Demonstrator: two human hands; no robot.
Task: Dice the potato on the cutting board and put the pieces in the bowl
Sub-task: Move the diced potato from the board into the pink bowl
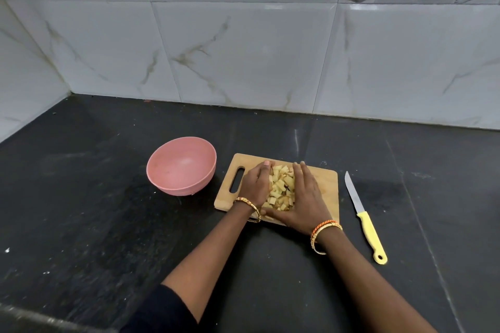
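A heap of pale yellow diced potato pieces (pixel 281 188) lies on the wooden cutting board (pixel 326 181). My left hand (pixel 257 184) presses against the heap's left side with straight fingers. My right hand (pixel 307 194) presses against its right side, fingers straight, thumb under the near end of the heap. The pieces are cupped between both palms. A pink bowl (pixel 181 165) stands just left of the board, tilted toward me, with nothing inside. A knife (pixel 364 217) with a yellow handle lies on the counter right of the board, blade pointing away.
The black stone counter (pixel 108 224) runs back to a white marbled tile wall (pixel 243 48), with a corner at the far left. The counter's front edge shows at the lower left.
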